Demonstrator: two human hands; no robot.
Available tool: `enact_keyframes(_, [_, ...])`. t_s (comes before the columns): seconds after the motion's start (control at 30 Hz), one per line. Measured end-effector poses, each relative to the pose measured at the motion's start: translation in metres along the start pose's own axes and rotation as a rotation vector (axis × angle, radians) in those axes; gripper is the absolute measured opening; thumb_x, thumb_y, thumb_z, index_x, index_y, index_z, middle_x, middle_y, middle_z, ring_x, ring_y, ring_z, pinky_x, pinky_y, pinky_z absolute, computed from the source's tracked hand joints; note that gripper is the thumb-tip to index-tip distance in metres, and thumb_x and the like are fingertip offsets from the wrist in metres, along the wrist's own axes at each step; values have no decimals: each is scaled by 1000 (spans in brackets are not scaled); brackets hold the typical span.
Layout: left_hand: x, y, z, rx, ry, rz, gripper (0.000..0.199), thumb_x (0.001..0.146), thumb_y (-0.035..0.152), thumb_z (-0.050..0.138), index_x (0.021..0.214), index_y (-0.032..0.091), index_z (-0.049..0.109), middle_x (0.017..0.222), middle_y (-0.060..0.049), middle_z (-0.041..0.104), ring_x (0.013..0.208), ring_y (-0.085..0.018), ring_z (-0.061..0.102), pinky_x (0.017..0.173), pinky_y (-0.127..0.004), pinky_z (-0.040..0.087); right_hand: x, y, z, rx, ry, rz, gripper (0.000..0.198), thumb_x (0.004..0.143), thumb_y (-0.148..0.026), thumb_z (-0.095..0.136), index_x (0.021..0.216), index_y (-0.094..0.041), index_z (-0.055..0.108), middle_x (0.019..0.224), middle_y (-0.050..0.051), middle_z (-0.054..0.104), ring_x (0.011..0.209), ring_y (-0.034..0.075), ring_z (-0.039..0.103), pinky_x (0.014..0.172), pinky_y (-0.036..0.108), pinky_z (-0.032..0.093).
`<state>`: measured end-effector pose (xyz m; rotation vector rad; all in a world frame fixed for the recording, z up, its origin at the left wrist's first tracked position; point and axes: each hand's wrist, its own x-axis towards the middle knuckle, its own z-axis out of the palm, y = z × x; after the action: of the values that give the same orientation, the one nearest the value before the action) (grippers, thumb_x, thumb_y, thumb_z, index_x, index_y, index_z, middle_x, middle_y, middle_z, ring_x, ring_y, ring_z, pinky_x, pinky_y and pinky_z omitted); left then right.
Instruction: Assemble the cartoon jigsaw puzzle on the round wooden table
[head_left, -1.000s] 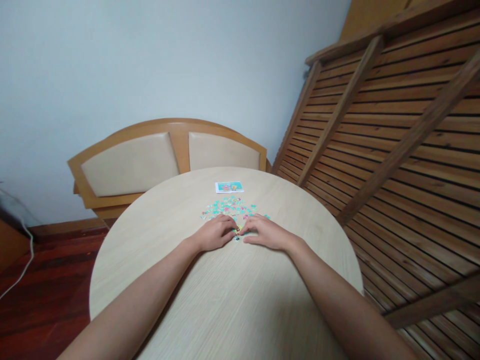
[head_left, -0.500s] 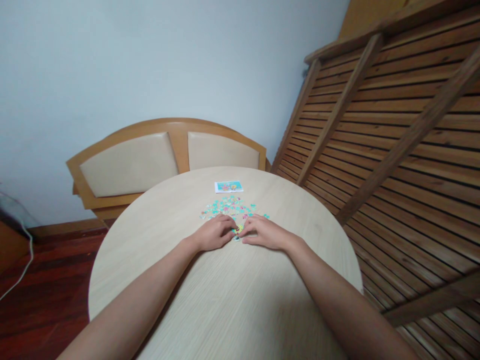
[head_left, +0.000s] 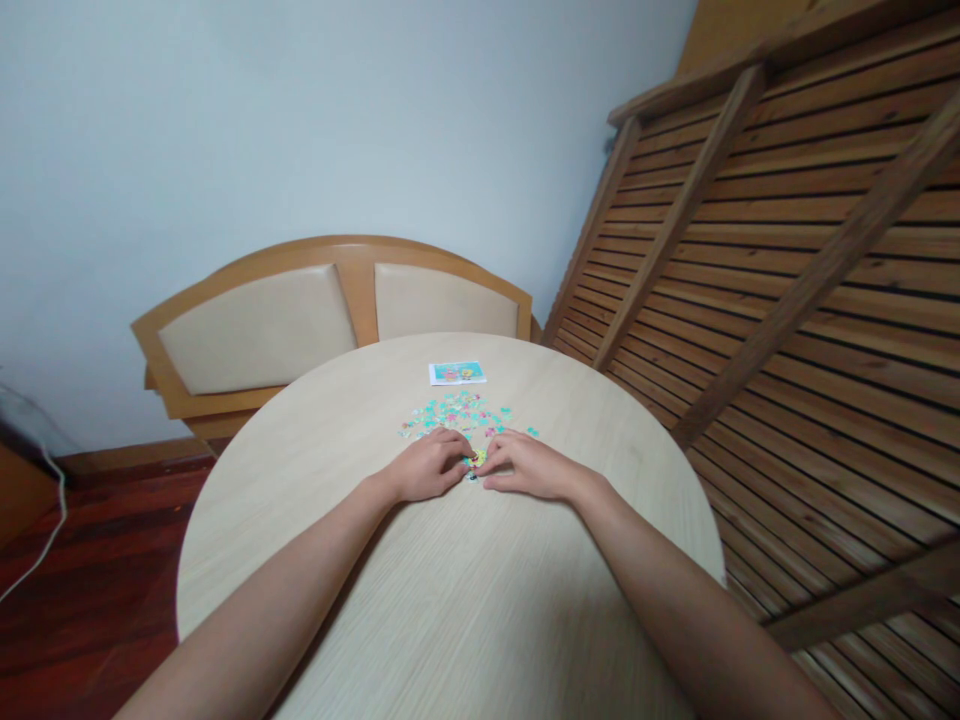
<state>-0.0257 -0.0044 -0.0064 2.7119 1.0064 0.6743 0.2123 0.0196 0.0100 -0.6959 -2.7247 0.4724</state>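
Near the middle of the round table, a small cluster of yellow jigsaw pieces [head_left: 475, 460] lies between my two hands. My left hand [head_left: 433, 465] rests on the tabletop with its fingers curled and their tips on the left side of the cluster. From the other side, my right hand [head_left: 527, 465] has its thumb and fingers bent in on the cluster's right edge. The pieces right under the fingertips are partly hidden. Just beyond both hands, many loose jigsaw pieces [head_left: 450, 408] in turquoise, pink and white lie scattered.
A picture card [head_left: 458, 373] with a turquoise printed scene lies farther back on the pale round table [head_left: 360, 590]. Behind it stands a wooden headboard [head_left: 259, 325] with cream panels. A slatted wooden frame [head_left: 750, 280] leans at the right. A white cable [head_left: 61, 490] hangs at the left.
Both hands stay in almost the same place around the yellow cluster. The fingertips and the pieces between them shift only very slightly.
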Motion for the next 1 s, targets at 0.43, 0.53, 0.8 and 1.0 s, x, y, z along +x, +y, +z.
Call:
enact_keyframes(0.43, [0, -2, 2, -7, -3, -1, 23, 95, 28, 53, 111, 19, 67, 111, -10, 68, 108, -24, 61, 100, -40, 46, 0, 3, 2, 19, 2, -14, 21, 87, -34, 71, 107, -28, 78, 98, 6, 69, 102, 23, 60, 96, 37, 44])
enact_keyframes(0.53, [0, -4, 2, -3, -6, 1, 22, 94, 27, 54, 111, 20, 67, 111, -10, 68, 107, -24, 61, 100, -39, 46, 0, 4, 3, 13, 0, -20, 21, 87, -35, 71, 106, -28, 78, 97, 6, 69, 98, 22, 61, 92, 36, 44])
enact_keyframes(0.8, [0, -3, 1, 8, -6, -1, 23, 93, 25, 56, 111, 18, 68, 110, -10, 67, 107, -24, 61, 99, -39, 46, -1, 1, 1, 31, -20, -33, 24, 86, -37, 73, 107, -27, 78, 97, 5, 69, 97, 21, 62, 94, 35, 43])
enact_keyframes(1.0, [-2, -1, -3, -19, -36, 17, 23, 90, 27, 59, 110, 19, 68, 108, -9, 67, 105, -24, 61, 99, -38, 46, -2, -4, -3, 67, -33, -34, 23, 86, -37, 72, 105, -26, 79, 96, 6, 71, 94, 20, 63, 90, 33, 45])
